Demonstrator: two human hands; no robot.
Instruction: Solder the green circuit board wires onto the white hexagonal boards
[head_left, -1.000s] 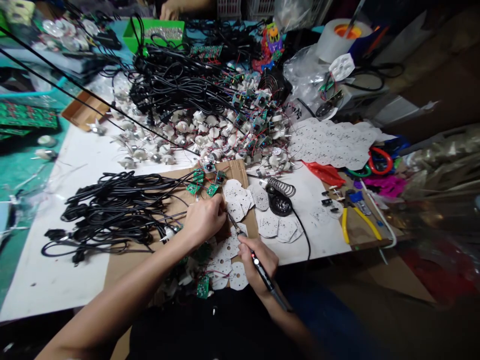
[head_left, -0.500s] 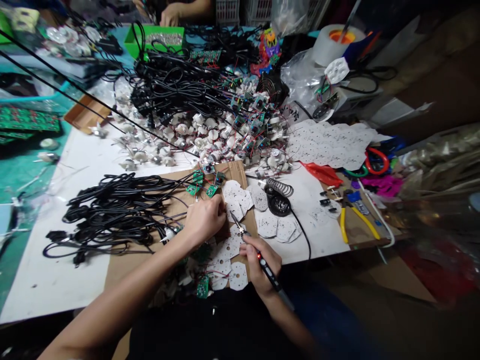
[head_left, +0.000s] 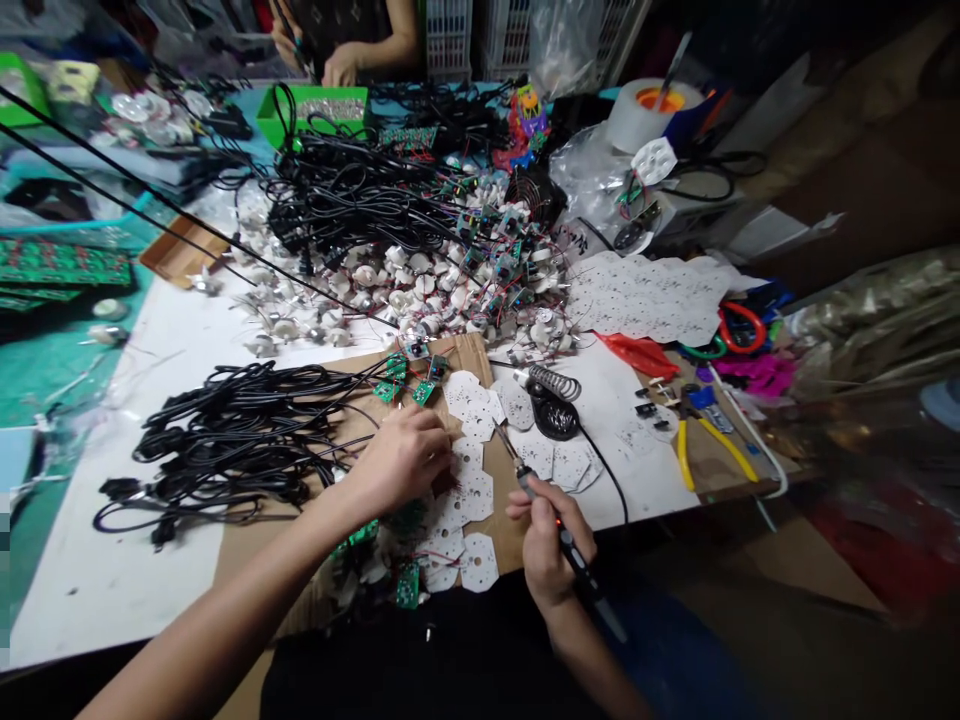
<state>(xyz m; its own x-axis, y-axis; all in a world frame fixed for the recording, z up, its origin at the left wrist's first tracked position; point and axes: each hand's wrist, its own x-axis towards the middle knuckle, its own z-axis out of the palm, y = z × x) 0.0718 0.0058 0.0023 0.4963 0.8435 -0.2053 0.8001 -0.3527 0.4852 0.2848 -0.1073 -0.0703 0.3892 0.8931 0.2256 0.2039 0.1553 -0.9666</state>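
Observation:
My right hand [head_left: 555, 545] grips a soldering iron [head_left: 596, 592] like a pen, its metal tip pointing up and left over the white round boards. Over the cardboard [head_left: 501, 480], my left hand [head_left: 405, 455] is closed with bent fingertips pointing down. What those fingers pinch is hidden under them. Several white boards [head_left: 472, 495] with small holes lie in a column just right of the left hand. Beyond its knuckles are small green circuit boards [head_left: 390, 390] on black cables. Another green board [head_left: 408, 585] with red wires sits by the table's front edge.
Bundled black cables [head_left: 225, 430] lie at left. A heap of white parts [head_left: 405, 275] with wires spreads behind. Right of the boards are a soldering iron stand [head_left: 555, 410] and yellow-handled pliers [head_left: 716, 445]. Across the table, another person's hands [head_left: 341, 65] work near a green bin [head_left: 322, 105].
My right hand has drawn back to the right with the soldering iron, its tip now farther from my left hand. My left hand stays over nearly the same spot. The view has shifted slightly.

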